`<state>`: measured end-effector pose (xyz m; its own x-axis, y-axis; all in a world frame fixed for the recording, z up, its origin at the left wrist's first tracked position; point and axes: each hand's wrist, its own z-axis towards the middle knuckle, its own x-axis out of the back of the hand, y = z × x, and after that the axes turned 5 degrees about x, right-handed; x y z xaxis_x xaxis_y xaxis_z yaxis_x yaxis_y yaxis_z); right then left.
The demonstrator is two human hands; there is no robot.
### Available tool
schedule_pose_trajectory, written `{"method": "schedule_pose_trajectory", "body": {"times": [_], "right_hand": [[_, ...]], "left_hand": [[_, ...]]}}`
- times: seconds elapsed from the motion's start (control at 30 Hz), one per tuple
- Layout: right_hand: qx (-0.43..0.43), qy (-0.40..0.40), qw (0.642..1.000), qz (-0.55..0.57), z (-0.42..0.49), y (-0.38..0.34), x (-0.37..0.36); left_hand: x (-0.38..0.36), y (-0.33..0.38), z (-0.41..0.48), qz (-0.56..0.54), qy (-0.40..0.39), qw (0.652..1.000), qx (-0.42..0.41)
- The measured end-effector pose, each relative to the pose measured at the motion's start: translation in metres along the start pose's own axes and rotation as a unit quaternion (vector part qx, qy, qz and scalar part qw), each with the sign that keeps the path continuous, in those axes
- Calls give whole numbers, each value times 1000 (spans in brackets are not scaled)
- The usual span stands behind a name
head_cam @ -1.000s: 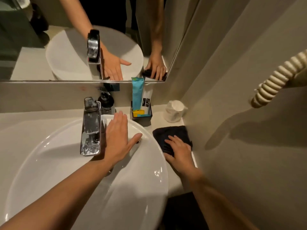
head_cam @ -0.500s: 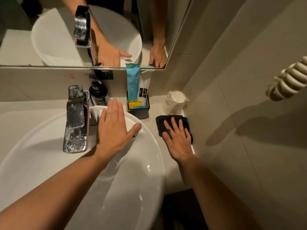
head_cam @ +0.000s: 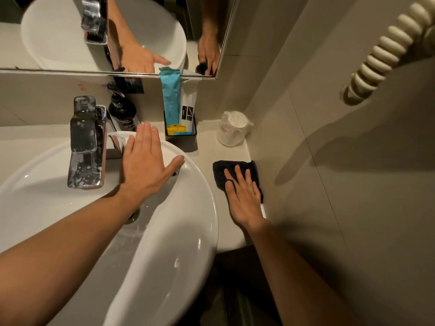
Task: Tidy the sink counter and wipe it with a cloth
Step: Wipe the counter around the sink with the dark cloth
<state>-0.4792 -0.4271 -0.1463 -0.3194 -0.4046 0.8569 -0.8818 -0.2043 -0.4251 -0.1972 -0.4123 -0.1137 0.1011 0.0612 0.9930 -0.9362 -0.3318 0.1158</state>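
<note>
A dark folded cloth [head_cam: 221,169] lies on the pale counter [head_cam: 207,147] between the round white basin [head_cam: 188,231] and the right wall. My right hand [head_cam: 243,196] lies flat on the cloth, fingers spread, pressing it down. My left hand [head_cam: 146,163] rests flat and open on the basin's back rim, right of the chrome tap [head_cam: 84,142]. It holds nothing.
A black box [head_cam: 181,137] with a blue sachet, a white sachet and yellow packets stands behind the basin. A dark pump bottle [head_cam: 122,109] stands by the tap. A wrapped white cup [head_cam: 233,131] sits in the corner. A coiled cord [head_cam: 386,50] hangs on the right wall. A mirror [head_cam: 47,31] is above.
My right hand has flattened out on the cloth and slid it a little along the counter next to the wall. My left hand has stayed on the basin rim.
</note>
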Motion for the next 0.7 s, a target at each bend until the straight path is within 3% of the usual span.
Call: {"method": "schedule_pose_trajectory", "body": {"times": [0.7], "right_hand": [[-37,-27,998,49,-111,19,-18]], "left_hand": [[0,1,0,1,-2,1000,-4]]}}
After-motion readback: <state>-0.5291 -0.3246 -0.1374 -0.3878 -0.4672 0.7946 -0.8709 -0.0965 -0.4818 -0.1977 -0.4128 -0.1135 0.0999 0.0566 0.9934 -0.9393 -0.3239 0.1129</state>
